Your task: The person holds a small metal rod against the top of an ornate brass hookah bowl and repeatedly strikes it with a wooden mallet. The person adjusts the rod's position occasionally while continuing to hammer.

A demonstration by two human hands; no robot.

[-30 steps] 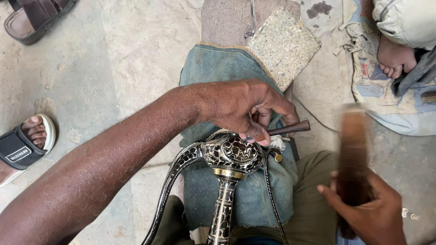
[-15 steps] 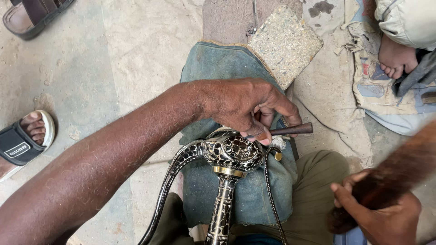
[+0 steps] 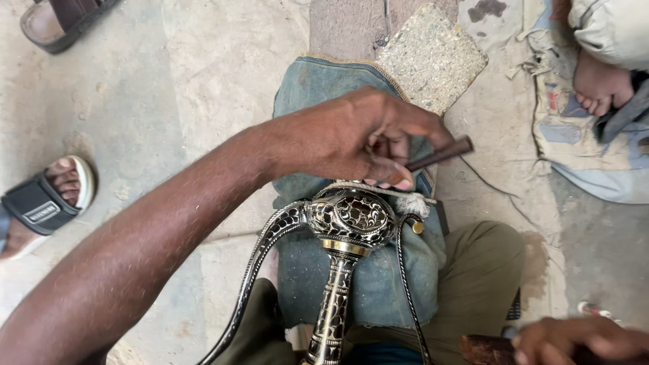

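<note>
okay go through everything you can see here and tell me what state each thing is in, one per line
left hand: closed on a thin dark rod.
dark rod: gripped, tip pointing right.
ornate metal hilt: resting on the cloth, pommel under the left hand.
blue cloth pad: draped over the block.
right hand: gripping a dark wooden piece.
wooden piece: held low, mostly out of frame.

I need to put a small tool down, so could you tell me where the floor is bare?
Bare stone floor lies between the sandalled foot, the brown sandal and the denim pad. A narrower strip runs right of the speckled slab. It is crowded around the left hand, metal rod and ornate hilt.
</note>
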